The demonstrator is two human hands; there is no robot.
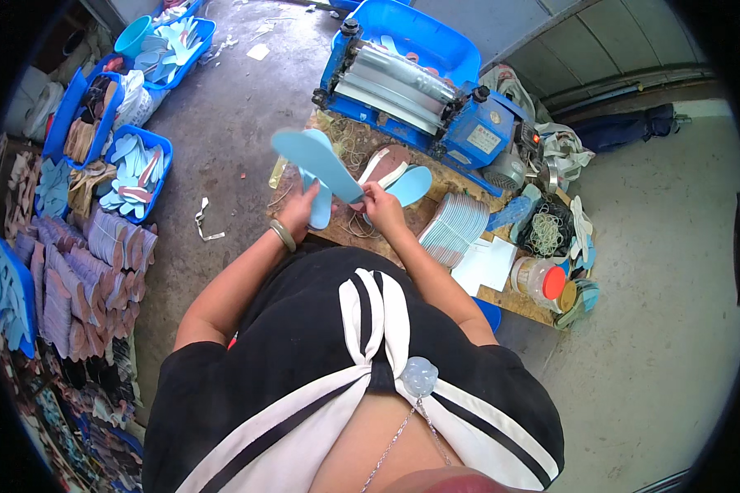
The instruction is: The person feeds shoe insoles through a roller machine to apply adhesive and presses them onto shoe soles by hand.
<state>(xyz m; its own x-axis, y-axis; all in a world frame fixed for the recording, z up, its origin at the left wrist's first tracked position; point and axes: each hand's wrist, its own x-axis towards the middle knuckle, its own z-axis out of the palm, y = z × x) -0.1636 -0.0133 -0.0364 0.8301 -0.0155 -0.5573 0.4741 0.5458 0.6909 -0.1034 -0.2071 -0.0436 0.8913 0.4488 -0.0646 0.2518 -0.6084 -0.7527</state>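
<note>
My left hand (298,212) is closed round a light blue insole (320,209) near the table's front edge. Just to its right, my right hand (383,207) pinches the lower end of a second light blue insole (316,161). This one slants up to the left and crosses over the first; its far end is slightly blurred. Beyond my right hand lie a brown and white sole piece (384,167) and another light blue insole (411,186). A thick stack of insoles (454,230) sits beside my right forearm.
A blue roller machine (403,90) stands at the table's back, before a blue basket (452,37). White papers (485,264), a red-lidded jar (538,278) and a string tangle (546,230) lie right. Blue baskets (170,164) and bundled soles (99,271) fill the left side.
</note>
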